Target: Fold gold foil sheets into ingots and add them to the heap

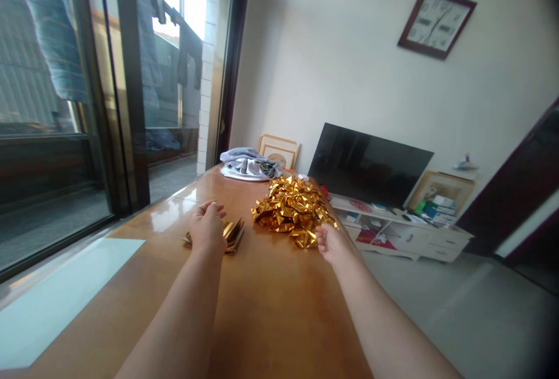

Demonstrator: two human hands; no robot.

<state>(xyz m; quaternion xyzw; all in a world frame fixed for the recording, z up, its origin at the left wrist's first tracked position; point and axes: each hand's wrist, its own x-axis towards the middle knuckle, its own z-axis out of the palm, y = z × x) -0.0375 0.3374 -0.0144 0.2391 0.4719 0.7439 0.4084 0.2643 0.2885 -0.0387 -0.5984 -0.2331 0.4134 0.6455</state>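
Note:
My left hand [208, 229] is held above a stack of gold foil sheets [234, 234] on the table. Its fingers are half curled and apart, with nothing visible in them. The hand and wrist cover part of the stack. At the right edge of the table is my right hand [331, 243], its fingers loosely bent and no object seen in its grasp. Just left of those fingertips lies a folded gold foil piece [304, 240], at the near edge of a heap of folded gold foil pieces [292, 203]. Whether the fingertips touch that piece, I cannot tell.
The long wooden table [275, 303] bears a pale sheet [74, 294] at its left and folded cloth [247, 167] at its far end. A television [371, 160] stands on a white cabinet [406, 238] beyond. Glass sliding doors [117, 88] run along the left.

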